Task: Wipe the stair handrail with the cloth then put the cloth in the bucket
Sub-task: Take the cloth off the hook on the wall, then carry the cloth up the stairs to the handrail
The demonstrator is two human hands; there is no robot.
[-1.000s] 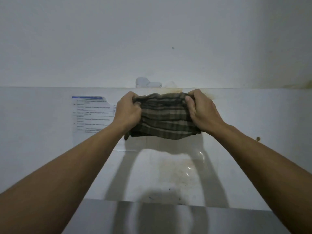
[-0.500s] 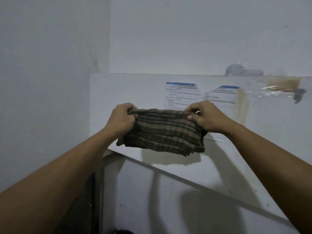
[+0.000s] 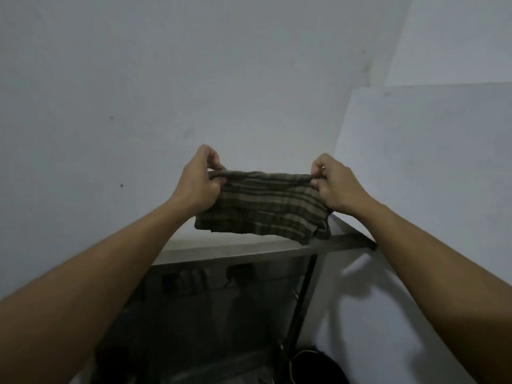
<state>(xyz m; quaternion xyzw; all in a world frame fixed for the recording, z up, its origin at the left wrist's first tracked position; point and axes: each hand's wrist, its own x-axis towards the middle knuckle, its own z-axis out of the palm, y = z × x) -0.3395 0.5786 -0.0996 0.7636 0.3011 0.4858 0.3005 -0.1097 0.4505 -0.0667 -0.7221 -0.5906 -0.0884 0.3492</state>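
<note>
Pale plastered walls (image 3: 138, 92) fill most of what I can see, meeting at a corner on the right, where a lower half-wall (image 3: 429, 167) juts out. Below runs a grey flat-topped ledge (image 3: 235, 249), which I take for the stair handrail, with a dark post (image 3: 302, 297) under it and dim stairwell beyond. A dark round bucket (image 3: 318, 367) sits at the bottom edge, well below the ledge. The folded plaid cloth (image 3: 266, 206) hangs in the air just above the ledge, stretched between the left hand (image 3: 198, 187) and right hand (image 3: 336, 187), each pinching a top corner. To my eye the wiping has not begun. The light is poor, so patches could be missed; and a pinch this light might let the cloth slip down the stairwell instead of into the bucket.
</note>
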